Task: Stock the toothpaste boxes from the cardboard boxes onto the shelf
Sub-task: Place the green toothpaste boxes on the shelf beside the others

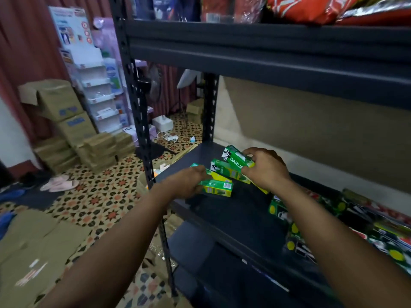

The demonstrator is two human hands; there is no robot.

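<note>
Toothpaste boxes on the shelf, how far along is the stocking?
Partly done. A row of boxes already fills the right side of the shelf. In hand: the left hand grips a yellow-green box, the right hand holds a Darlie box, with loose boxes between them. The left part is mostly bare. How many remain unstocked is not visible.

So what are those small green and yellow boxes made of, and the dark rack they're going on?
The green and yellow toothpaste boxes look like printed card with a slight gloss: crisp folded edges, a barcode panel. The dark grey shelf rack looks like painted steel, matt; its upright has rows of punched slots. The shelf board could be metal or laminate.
</note>
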